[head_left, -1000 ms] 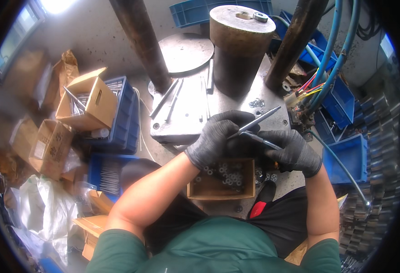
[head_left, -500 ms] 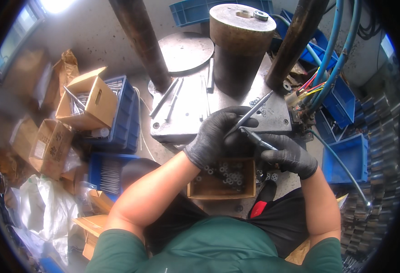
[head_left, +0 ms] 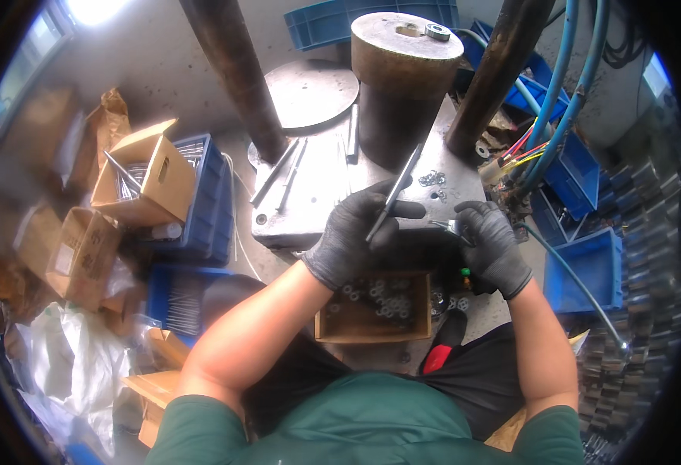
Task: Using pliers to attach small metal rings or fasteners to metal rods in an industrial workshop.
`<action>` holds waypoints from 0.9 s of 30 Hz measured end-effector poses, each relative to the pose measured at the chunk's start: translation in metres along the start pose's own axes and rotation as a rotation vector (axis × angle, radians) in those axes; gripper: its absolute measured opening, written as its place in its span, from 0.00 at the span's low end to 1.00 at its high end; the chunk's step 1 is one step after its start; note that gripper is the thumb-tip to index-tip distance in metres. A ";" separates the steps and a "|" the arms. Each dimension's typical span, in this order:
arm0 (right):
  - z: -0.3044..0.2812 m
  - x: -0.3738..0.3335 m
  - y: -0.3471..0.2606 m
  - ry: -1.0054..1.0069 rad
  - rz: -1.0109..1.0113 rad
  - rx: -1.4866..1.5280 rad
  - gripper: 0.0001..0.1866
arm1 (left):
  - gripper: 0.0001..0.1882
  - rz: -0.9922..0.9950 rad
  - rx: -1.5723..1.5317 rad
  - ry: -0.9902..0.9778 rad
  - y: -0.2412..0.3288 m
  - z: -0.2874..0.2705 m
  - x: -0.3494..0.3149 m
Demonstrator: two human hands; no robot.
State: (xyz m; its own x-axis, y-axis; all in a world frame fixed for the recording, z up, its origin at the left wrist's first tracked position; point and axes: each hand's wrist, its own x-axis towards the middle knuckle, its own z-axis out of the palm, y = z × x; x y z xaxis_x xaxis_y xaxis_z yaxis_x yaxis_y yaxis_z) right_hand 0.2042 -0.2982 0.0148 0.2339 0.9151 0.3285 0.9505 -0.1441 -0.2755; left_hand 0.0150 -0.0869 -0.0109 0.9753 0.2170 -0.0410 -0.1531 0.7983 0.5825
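Observation:
My left hand (head_left: 358,234), in a black glove, is closed around a slim metal rod (head_left: 404,174) that slants up and to the right over the near edge of the metal plate. My right hand (head_left: 497,246), gloved too, is closed on a tool with a narrow metal tip (head_left: 450,225) pointing left toward the rod. A green and orange bit (head_left: 466,274) shows just below that hand and may be the tool's handle end. The tip and the rod are apart. Small metal rings (head_left: 433,180) lie on the plate (head_left: 309,217) beyond my hands.
A thick steel cylinder (head_left: 402,70) with a ring on top stands between two dark columns. Loose rods (head_left: 290,174) lie on the plate. Below my hands is a wooden box (head_left: 371,332) of washers. Cartons and blue crates (head_left: 216,209) crowd the left; hoses (head_left: 581,101) hang at right.
My right hand has drawn the tool away from the rod, to the right, and turned its tip. In my left hand the rod now stands steeper and has shifted left.

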 end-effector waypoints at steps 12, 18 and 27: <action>0.022 -0.002 0.010 0.038 0.088 -0.146 0.16 | 0.36 0.154 0.256 0.073 0.001 0.020 -0.004; 0.029 -0.004 0.018 0.134 -0.035 -0.125 0.14 | 0.29 0.150 0.232 0.115 0.000 0.019 -0.002; 0.029 -0.010 0.018 0.231 -0.037 0.080 0.11 | 0.24 -0.019 0.397 0.243 -0.007 0.018 0.000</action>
State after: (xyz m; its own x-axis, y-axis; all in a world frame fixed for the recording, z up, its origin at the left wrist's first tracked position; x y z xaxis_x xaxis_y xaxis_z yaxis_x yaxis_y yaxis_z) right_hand 0.2127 -0.2992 -0.0201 0.2482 0.8074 0.5353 0.9423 -0.0729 -0.3268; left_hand 0.0191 -0.1026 -0.0008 0.9047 0.3674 -0.2156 -0.0168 0.5365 0.8437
